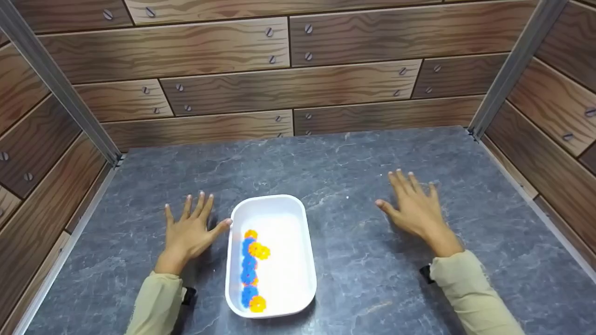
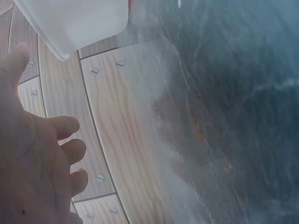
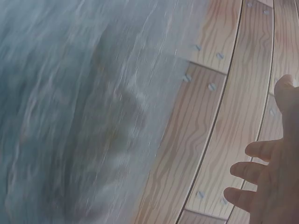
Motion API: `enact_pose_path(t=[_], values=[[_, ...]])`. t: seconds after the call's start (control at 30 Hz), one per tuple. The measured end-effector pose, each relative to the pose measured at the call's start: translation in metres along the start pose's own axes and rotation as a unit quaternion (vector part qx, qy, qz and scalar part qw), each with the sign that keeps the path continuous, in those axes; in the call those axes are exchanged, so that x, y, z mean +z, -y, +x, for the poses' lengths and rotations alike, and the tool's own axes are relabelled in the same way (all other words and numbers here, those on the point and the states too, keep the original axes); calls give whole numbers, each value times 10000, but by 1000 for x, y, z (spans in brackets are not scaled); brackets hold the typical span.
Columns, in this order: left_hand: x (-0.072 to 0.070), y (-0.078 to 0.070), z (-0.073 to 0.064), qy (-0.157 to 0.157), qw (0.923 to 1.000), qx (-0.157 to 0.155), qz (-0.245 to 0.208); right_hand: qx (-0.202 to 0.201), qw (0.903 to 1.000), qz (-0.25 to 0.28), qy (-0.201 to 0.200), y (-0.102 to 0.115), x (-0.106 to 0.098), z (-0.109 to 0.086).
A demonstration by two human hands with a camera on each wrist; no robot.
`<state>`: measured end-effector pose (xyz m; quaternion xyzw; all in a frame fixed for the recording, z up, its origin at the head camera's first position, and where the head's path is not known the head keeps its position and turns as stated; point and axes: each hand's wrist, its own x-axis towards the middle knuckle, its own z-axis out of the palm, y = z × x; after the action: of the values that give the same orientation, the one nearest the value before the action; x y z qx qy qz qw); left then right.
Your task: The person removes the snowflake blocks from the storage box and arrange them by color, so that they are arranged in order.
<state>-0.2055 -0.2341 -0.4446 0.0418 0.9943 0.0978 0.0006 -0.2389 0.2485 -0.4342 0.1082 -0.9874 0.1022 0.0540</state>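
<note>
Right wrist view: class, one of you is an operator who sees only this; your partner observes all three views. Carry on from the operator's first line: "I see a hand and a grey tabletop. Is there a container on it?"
Observer: Yes, a white tray stands on the tabletop.
Operator: Is anything in it?
Observer: Blue pieces and orange pieces lie along the side nearer the left hand.
Operator: Is that hand holding anything?
Observer: No, its fingers are spread beside the tray.
</note>
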Motion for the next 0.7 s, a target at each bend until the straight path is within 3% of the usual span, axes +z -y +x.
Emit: enact_pose_path(t=[0.4,0.7], values=[[-6,-5,-4,279,9978,172,-571,-773,9959,462,-78,51,-2,6],[-4,-9,-5,631,9896,227,-1271,-1505,9838,968,-76,92,-6,8]])
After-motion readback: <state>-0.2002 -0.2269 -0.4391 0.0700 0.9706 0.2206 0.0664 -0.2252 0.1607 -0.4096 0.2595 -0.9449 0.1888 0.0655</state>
